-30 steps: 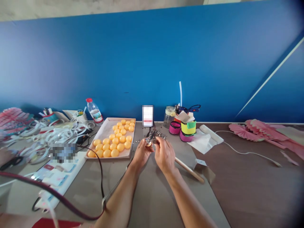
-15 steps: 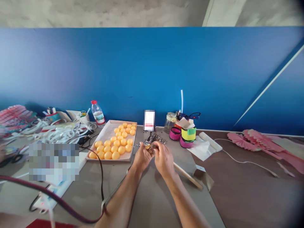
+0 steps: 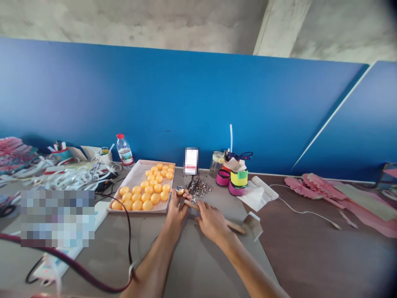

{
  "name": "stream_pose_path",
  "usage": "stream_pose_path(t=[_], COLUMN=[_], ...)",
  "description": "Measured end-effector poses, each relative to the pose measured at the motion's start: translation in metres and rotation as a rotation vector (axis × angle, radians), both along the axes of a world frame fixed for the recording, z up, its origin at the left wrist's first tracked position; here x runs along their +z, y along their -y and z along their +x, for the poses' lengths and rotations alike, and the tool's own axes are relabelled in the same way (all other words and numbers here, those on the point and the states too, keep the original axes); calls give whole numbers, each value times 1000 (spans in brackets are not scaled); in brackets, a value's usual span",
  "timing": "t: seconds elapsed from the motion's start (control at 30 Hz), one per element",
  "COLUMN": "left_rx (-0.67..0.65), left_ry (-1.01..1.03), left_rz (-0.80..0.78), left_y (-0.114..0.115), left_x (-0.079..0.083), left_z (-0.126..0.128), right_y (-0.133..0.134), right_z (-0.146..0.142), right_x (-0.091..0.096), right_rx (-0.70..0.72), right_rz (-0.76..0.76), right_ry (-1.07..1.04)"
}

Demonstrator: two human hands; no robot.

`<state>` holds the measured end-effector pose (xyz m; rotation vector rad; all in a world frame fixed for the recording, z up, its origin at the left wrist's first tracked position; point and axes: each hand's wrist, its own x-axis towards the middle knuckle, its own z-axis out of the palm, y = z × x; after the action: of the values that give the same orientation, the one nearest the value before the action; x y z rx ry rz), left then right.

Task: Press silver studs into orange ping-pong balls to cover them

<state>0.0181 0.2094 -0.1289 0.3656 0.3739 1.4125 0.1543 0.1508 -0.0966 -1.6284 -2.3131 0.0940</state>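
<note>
The left hand has its grip clamped on a shiny rounded piece, held up at the fingertips over the middle of the tabletop. The right hand has its grip closed around a wooden-handled tool, whose far end reaches across to the left hand; the exact contact there is too small to tell.

Just left of the left hand lies a shallow tray with yellow-orange domes along its near and right sides, its right edge hemming in that hand. Directly beyond the hands, a pile of small metal bits spreads loosely, with a blurred-out upright screen behind it. A folded card stands by the handle's near end, close to the right hand. A dark looped cord arches between the tray and the left forearm, and a thick dark red cable crosses the lower left.

Farther back on the right are a glass jar, a magenta container, a yellow container and a white roll; pink pleated material lies beyond. At the back left, a red-capped bottle stands beside tangled white straps. A blue partition closes off the rear.
</note>
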Motion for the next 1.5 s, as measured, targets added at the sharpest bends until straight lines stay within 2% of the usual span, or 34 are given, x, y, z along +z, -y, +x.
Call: stream_pose_path(t=[0.07, 0.17, 0.27, 0.33, 0.4, 0.5, 0.6, 0.73, 0.87, 1.13, 1.23, 1.4, 1.5], left_rx=[-18, -9, 17, -3, -43, -57, -21, 27, 59, 151, 163, 180, 175], left_ry=[84, 96, 80, 87, 78, 41, 12, -39, -137, -292, -313, -291, -299], left_rz=[-25, -73, -98, -77, -33, -35, -87, -101, -83, -27, -28, -12, 2], left_y=[0, -2, -3, -3, -2, -2, -5, -8, -7, -2, -1, -1, -2], left_x=[1, 0, 1, 3, 5, 7, 5, 2, 1, 3, 5, 7, 4], left_z=[2, 4, 4, 3, 2, 3, 3, 6, 10, 15, 16, 15, 15], right_y=[5, 13, 20, 20, 18, 11, 6, 4, 3, 2, 0, 1, 4], right_z=[13, 24, 25, 22, 18, 14, 15, 23, 30, 26, 26, 28, 26], right_x=[-5, -8, -3, 3, 9, 8, -1, -10, -9, -19, -21, -19, -18], right_rx=[-6, -12, 50, 98, 105, 66, 48, 152, 178, 137, 107, 108, 133], right_rz=[-55, -99, -133, -186, -244, -334, -462, -519, -533, -546, -599, -540, -618], right_ry=[19, -152, -528, -794, -973, -1057, -1139, -1299, -1375, -1313, -1269, -1376, -1322])
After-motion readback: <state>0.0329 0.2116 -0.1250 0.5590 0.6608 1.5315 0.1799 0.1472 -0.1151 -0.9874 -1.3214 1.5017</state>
